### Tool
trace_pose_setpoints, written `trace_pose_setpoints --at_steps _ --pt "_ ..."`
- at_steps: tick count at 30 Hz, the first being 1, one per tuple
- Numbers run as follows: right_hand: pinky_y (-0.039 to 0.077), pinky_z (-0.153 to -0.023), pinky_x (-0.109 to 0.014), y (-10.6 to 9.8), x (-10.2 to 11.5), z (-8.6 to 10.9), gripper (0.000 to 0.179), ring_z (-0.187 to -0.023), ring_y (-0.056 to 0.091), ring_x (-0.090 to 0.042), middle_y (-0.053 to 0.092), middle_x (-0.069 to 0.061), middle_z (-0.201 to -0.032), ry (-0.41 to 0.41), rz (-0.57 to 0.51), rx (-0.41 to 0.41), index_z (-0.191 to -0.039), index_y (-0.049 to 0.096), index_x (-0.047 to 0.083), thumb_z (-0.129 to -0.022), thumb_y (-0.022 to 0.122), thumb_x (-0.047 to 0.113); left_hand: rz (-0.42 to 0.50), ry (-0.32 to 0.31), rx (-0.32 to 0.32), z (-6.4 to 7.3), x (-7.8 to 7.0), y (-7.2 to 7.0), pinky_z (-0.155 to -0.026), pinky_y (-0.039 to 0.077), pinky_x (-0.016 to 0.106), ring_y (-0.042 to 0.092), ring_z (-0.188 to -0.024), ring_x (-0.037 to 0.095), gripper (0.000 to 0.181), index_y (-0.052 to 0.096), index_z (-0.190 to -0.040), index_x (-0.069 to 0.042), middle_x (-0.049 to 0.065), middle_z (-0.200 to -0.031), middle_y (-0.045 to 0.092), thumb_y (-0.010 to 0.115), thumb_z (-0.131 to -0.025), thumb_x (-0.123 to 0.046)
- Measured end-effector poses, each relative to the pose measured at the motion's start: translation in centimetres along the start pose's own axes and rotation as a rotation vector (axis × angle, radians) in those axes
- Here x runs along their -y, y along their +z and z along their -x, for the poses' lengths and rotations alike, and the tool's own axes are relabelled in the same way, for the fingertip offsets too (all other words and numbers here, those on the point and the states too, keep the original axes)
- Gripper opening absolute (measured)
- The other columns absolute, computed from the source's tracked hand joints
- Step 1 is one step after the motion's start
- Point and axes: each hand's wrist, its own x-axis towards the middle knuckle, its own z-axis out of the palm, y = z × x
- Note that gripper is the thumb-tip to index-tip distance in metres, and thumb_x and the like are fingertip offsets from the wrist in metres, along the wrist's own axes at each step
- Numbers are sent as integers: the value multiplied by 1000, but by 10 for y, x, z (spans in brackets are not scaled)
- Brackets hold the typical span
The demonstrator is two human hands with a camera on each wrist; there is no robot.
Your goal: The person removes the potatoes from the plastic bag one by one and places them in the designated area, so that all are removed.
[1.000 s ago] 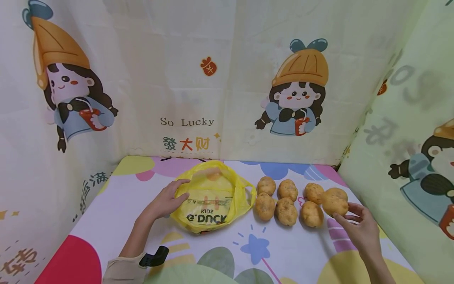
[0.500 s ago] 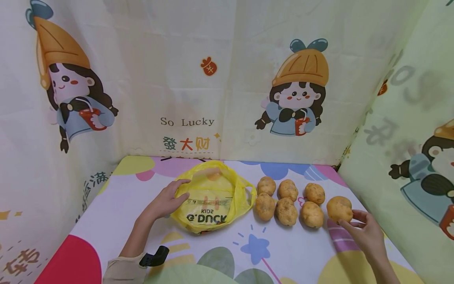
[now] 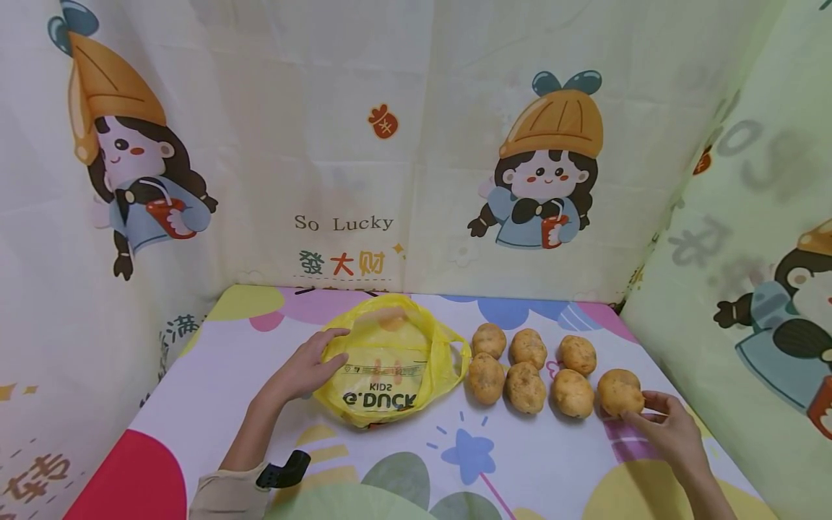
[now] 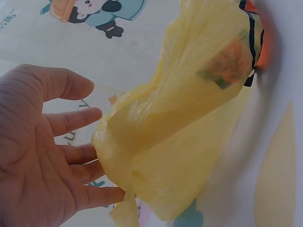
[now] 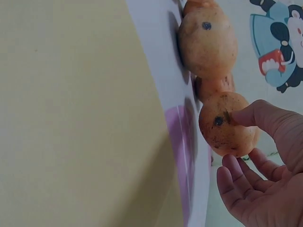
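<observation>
My right hand [image 3: 669, 433] pinches a potato [image 3: 619, 392] between thumb and fingers, at the right end of the front row and low over the table. In the right wrist view, the thumb lies on the side of this potato [image 5: 222, 137] near a dark spot, with fingers below. A yellow plastic bag [image 3: 383, 361] with G.DUCK KIDS lettering and a handle loop stands at the middle left, its mouth spread. Beside its left rim is my left hand [image 3: 308, 368], fingers spread and relaxed. The left wrist view shows those fingertips right at the bag [image 4: 184, 123].
Several more potatoes [image 3: 525, 388] sit in two rows between the bag and my right hand. A patterned cloth [image 3: 513, 462] covers the table. Printed curtains [image 3: 429, 180] close in the back and both sides.
My right hand has brought the potato right, away from the back-row potato it overlapped, and then lowered it to the end of the front row. My left hand and the bag stay put.
</observation>
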Motion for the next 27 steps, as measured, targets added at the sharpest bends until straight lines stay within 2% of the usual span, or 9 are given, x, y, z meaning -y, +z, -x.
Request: trace_pose_setpoints --at_steps 8,18,27 --pt "50 -68 -14 0 -6 -4 67 -79 47 18 52 -40 -134 -19 3 44 -140 40 -12 -93 75 20 -3 8 -4 0 0 0 -113 33 66 38 -143 47 52 46 -148 1 25 -149 47 56 -103 -23" --pt "51 -72 -14 -1 -9 -10 68 -83 44 22 43 -44 -141 -32 -17 107 -144 34 -15 -98 69 21 -3 -1 -4 -1 2 1 -113 33 66 38 -143 47 52 46 -148 0 26 -149 47 56 -102 -21" --pt "51 -71 -13 -3 -11 -11 70 -83 43 23 41 -45 -141 -31 -42 87 -145 32 -16 -100 66 24 2 -14 -4 -2 2 2 -115 31 66 36 -144 46 52 46 -148 0 25 -151 46 56 -102 -21"
